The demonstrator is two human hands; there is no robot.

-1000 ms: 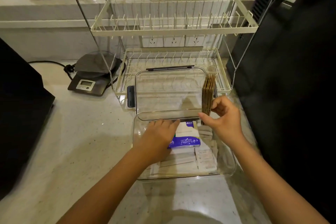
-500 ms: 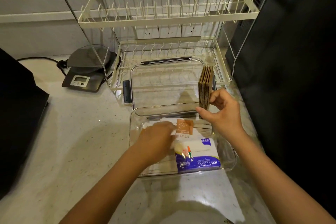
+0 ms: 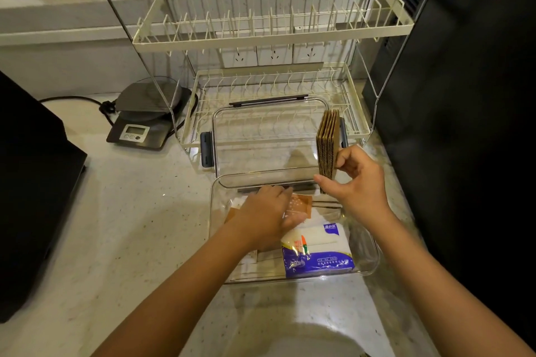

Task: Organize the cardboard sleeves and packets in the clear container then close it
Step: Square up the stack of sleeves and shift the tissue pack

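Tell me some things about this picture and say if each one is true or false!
1. The right hand holds a stack of cardboard sleeves upright. True.
2. The lid is shut on the clear container. False: it lies behind the open container.
3. The left hand reaches into the container, on the packets. True.
4. The kitchen scale sits inside the container. False: it stands on the counter, left of the dish rack.
5. A blue and white packet lies in the container. True.
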